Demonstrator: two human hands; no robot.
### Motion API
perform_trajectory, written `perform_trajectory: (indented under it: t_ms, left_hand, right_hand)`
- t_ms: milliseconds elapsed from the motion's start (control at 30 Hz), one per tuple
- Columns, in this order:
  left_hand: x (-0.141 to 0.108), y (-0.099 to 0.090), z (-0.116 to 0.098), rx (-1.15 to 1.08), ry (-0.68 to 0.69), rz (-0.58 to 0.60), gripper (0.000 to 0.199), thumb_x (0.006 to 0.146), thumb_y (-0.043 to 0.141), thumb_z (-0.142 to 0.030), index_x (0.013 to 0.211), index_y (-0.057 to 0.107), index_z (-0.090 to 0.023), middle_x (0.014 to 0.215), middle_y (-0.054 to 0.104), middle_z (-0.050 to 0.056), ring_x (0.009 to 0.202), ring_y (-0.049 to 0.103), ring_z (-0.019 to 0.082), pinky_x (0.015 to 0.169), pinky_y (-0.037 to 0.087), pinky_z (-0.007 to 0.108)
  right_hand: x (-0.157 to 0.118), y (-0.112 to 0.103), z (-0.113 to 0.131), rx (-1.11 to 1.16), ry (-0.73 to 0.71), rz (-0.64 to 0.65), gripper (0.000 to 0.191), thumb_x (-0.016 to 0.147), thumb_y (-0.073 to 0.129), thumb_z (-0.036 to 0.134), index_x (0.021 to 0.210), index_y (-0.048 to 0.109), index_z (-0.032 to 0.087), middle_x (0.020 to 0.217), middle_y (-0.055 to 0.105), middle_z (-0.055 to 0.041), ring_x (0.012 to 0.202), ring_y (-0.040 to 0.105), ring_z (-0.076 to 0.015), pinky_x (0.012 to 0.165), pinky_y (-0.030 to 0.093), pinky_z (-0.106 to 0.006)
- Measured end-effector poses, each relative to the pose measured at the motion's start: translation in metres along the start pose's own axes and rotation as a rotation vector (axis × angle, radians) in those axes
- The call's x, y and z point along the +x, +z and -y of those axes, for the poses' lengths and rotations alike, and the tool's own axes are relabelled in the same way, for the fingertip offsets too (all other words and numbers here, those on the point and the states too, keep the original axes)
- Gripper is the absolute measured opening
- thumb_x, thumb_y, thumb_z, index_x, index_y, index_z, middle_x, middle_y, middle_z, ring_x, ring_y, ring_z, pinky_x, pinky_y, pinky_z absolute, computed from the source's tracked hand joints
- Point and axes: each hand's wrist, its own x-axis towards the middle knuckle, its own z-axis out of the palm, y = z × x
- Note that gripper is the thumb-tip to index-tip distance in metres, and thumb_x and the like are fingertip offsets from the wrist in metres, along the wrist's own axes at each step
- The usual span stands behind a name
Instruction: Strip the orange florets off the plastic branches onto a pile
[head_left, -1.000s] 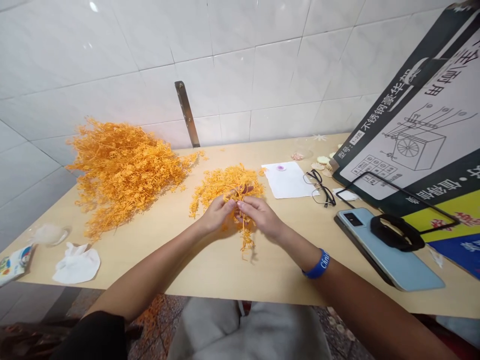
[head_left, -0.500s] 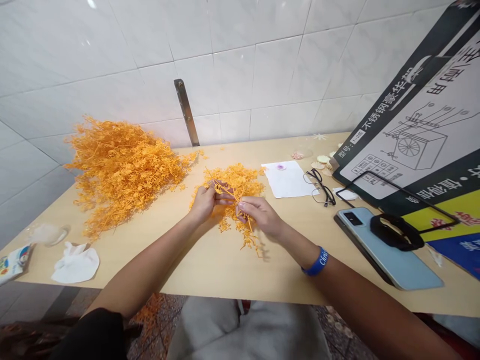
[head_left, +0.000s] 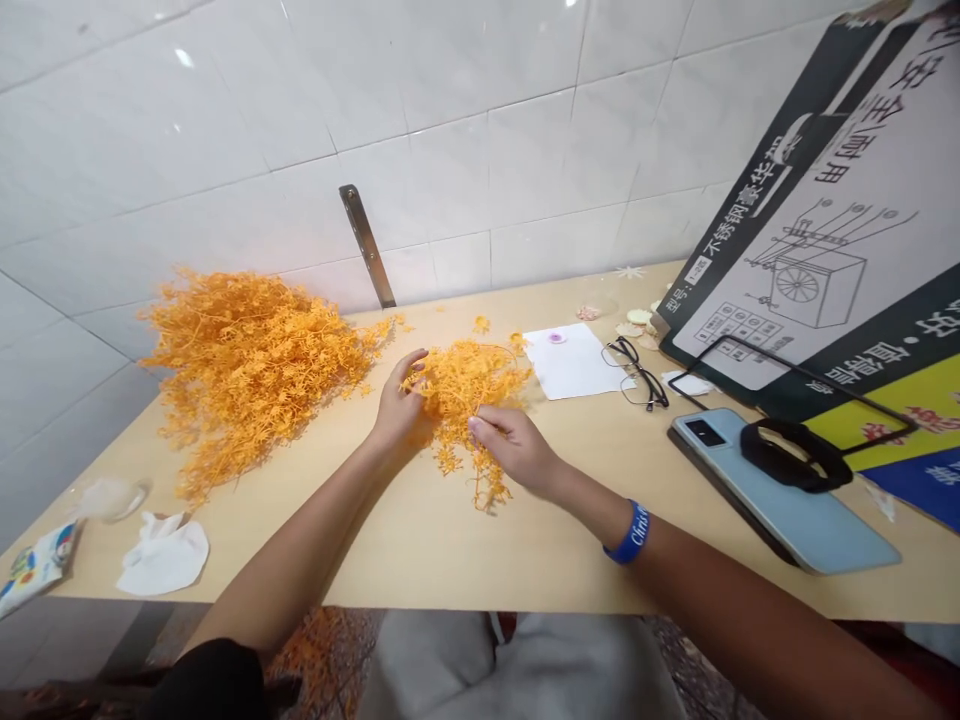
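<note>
A small bunch of orange dried flowers (head_left: 469,385) lies on the table between my hands, its thin branching stems tangled together. My right hand (head_left: 517,450) pinches a stem at the near right side of the bunch between thumb and fingertips. At the left edge of the bunch is my left hand (head_left: 401,400), fingers apart and curved beside the sprigs; some fingertips are partly hidden by the flowers. A much larger heap of the same orange dried flowers (head_left: 259,375) stands to the left, apart from my hands.
Right of the bunch lie white paper (head_left: 574,375) with a purple flower, eyeglasses (head_left: 636,375), a light blue phone (head_left: 795,500) and a black band (head_left: 795,455). A printed box (head_left: 810,230) leans there. At left are a crumpled tissue (head_left: 163,555) and a packet (head_left: 37,568).
My left hand has moved left, away from my right hand, and its fingers have loosened from the stems. The right hand keeps its pinch. The view has shifted slightly.
</note>
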Motion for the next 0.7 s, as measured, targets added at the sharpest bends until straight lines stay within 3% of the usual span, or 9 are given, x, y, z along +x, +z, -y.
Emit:
perform_trajectory:
  t_ms: [67, 167, 333, 500, 700]
  left_hand:
    - [-0.005, 0.003, 0.000, 0.057, 0.038, 0.018, 0.041, 0.082, 0.057, -0.026, 0.123, 0.061, -0.024, 0.138, 0.057, 0.008, 0.131, 0.050, 0.024, 0.103, 0.046, 0.040]
    - [-0.008, 0.002, -0.001, 0.062, 0.099, -0.002, 0.039, 0.092, 0.045, -0.039, 0.121, 0.063, -0.021, 0.140, 0.055, 0.009, 0.138, 0.043, 0.024, 0.116, 0.032, 0.045]
    - [-0.009, 0.002, 0.000, -0.061, 0.076, 0.116, 0.058, 0.095, 0.026, -0.057, 0.103, 0.072, -0.023, 0.138, 0.057, 0.007, 0.137, 0.044, 0.025, 0.112, 0.037, 0.045]
    - [-0.010, 0.006, -0.003, -0.265, -0.032, 0.103, 0.050, 0.087, 0.046, -0.062, 0.086, 0.072, -0.019, 0.100, 0.073, 0.008, 0.105, 0.066, 0.023, 0.095, 0.052, 0.038]
    - [-0.014, 0.009, -0.022, -0.240, -0.094, 0.108, 0.031, 0.078, 0.066, -0.048, 0.076, 0.067, -0.017, 0.082, 0.069, 0.004, 0.080, 0.065, 0.016, 0.067, 0.053, 0.024]
  right_hand:
    - [0.002, -0.002, 0.001, -0.023, 0.001, -0.079, 0.037, 0.093, 0.044, 0.035, 0.061, 0.031, 0.021, 0.057, 0.032, 0.0046, 0.053, 0.032, -0.0099, 0.052, 0.029, -0.025]
    - [0.003, -0.004, 0.006, -0.064, 0.001, -0.158, 0.038, 0.094, 0.044, 0.036, 0.061, 0.031, 0.021, 0.057, 0.032, 0.0046, 0.053, 0.033, -0.0100, 0.051, 0.029, -0.025]
    - [0.003, -0.005, 0.004, -0.291, -0.086, -0.183, 0.038, 0.094, 0.045, 0.032, 0.061, 0.031, 0.021, 0.055, 0.034, 0.0045, 0.052, 0.034, -0.0098, 0.053, 0.028, -0.026]
    - [0.002, -0.003, -0.005, -0.530, -0.167, -0.117, 0.034, 0.094, 0.046, 0.024, 0.062, 0.035, 0.020, 0.057, 0.041, 0.0033, 0.054, 0.039, -0.0102, 0.056, 0.028, -0.026]
    - [0.002, -0.002, -0.008, -0.595, -0.140, -0.101, 0.033, 0.094, 0.046, 0.022, 0.062, 0.038, 0.020, 0.057, 0.044, 0.0027, 0.055, 0.041, -0.0106, 0.057, 0.029, -0.027]
